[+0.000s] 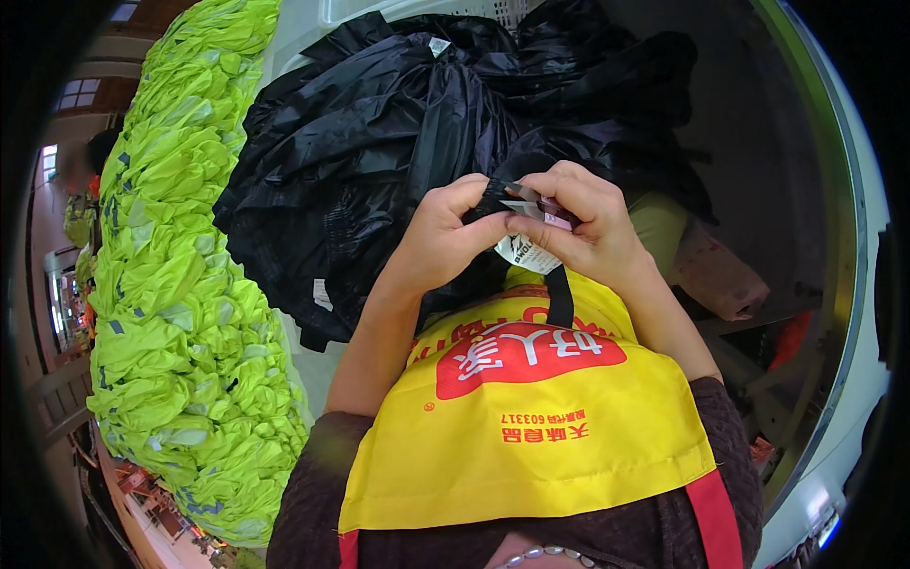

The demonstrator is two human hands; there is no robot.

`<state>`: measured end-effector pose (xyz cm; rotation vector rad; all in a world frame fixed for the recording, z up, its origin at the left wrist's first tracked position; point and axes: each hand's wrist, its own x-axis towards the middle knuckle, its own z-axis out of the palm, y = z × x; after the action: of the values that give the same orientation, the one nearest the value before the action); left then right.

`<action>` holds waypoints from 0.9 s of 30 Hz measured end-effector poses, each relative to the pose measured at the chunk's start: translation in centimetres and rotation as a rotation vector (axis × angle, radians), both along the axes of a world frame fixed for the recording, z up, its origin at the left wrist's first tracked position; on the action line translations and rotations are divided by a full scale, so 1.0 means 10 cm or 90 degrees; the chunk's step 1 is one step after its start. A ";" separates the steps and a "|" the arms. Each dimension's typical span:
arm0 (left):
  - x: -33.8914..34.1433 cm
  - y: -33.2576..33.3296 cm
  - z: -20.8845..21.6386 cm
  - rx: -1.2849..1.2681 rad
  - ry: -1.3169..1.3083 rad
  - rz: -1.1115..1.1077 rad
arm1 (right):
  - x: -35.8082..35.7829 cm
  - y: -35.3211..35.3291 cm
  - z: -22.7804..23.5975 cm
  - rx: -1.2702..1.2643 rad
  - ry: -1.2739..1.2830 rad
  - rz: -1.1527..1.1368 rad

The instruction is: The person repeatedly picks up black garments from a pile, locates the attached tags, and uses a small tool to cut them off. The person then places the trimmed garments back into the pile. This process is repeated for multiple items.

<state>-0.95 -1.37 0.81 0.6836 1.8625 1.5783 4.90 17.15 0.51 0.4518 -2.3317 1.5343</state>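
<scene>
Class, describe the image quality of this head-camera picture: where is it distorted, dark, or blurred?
Head view: fisheye bends the white table edge and leaves black corners; the hands and black garments are sharp and evenly lit; the room at the left rim is small and blurred.

Both hands, left point(438, 239) and right point(586, 226), pinch a white tag point(527, 252) on black garments point(398, 142); yellow-green pile point(180, 266) alongside, at left.
</scene>
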 end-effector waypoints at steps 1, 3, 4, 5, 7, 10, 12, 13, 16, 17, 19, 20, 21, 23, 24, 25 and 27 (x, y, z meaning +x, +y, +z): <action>0.00 0.00 -0.01 -0.005 0.000 -0.010 | 0.00 0.00 -0.01 0.011 0.009 -0.008; -0.02 0.02 0.01 -0.011 -0.017 -0.023 | 0.00 0.01 -0.04 0.050 0.052 -0.032; -0.03 0.03 0.02 -0.014 -0.026 -0.030 | 0.00 0.01 -0.07 0.077 0.086 -0.047; -0.02 0.05 0.03 0.013 -0.071 -0.014 | -0.01 0.02 -0.08 0.104 0.120 -0.061; 0.01 0.13 0.03 0.067 -0.162 0.019 | -0.02 0.05 -0.08 0.130 0.181 -0.080; -0.02 0.15 -0.03 -0.020 -0.115 -0.013 | -0.01 0.09 -0.07 0.149 0.213 -0.119; 0.01 0.20 0.02 0.057 -0.191 0.005 | -0.01 0.10 -0.08 0.101 0.200 -0.133; 0.02 0.22 0.03 0.096 -0.229 0.014 | 0.00 0.11 -0.08 0.060 0.179 -0.137; 0.01 0.20 0.01 0.086 -0.259 0.012 | 0.03 0.13 -0.11 -0.004 0.096 -0.151; 0.00 0.19 0.01 0.090 -0.267 0.014 | 0.05 0.15 -0.16 -0.061 -0.010 -0.148; -0.01 0.17 0.03 0.097 -0.281 0.018 | 0.09 0.15 -0.13 -0.205 -0.139 -0.137; -0.01 0.16 0.02 0.097 -0.288 0.022 | 0.10 0.16 -0.11 -0.277 -0.202 -0.131; -0.02 0.14 0.02 0.096 -0.294 0.025 | 0.11 0.19 -0.11 -0.306 -0.211 -0.129; -0.01 0.14 0.01 0.098 -0.302 0.036 | 0.11 0.26 -0.09 -0.320 -0.216 -0.123; 0.00 0.14 0.01 0.100 -0.302 0.042 | 0.12 0.30 -0.09 -0.304 -0.219 -0.121; 0.00 0.14 0.01 0.102 -0.302 0.049 | 0.14 0.34 -0.11 -0.274 -0.217 -0.111; 0.01 0.14 0.02 0.102 -0.309 0.053 | 0.17 0.41 -0.15 -0.217 -0.212 -0.093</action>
<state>-0.85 0.06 1.03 0.2549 1.4326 1.7714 6.64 21.25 -1.04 -0.0604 -2.1987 2.0049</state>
